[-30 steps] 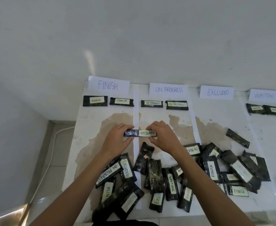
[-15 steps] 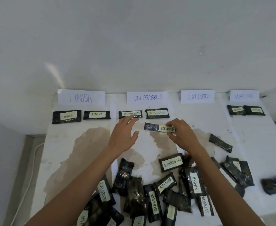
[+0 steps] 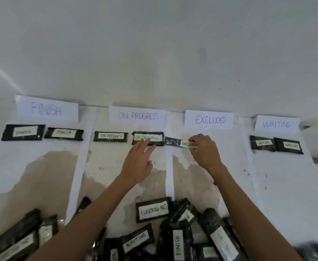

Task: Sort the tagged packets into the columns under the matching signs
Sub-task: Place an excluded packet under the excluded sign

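Observation:
My right hand (image 3: 205,151) grips the right end of a black packet tagged EXCLUDED (image 3: 180,143), held just below the EXCLUDED sign (image 3: 209,120) at the column's top left. My left hand (image 3: 138,162) is empty, fingers spread, its fingertips over the second ON PROGRESS packet (image 3: 147,138). Four paper signs stand along the wall: FINISH (image 3: 46,109), ON PROGRESS (image 3: 137,115), EXCLUDED, WAITING (image 3: 276,124). Two packets lie under each of FINISH (image 3: 22,132), ON PROGRESS (image 3: 110,136) and WAITING (image 3: 262,143).
A heap of several tagged black packets (image 3: 179,240) lies along the near edge, an ON PROGRESS one (image 3: 153,209) on top. White paper strips (image 3: 169,172) divide the stained white table (image 3: 41,176) into columns. The wall rises right behind the signs.
My right hand has carried the EXCLUDED packet right and away from me, up under the EXCLUDED sign. My left hand let go of it and now hovers open.

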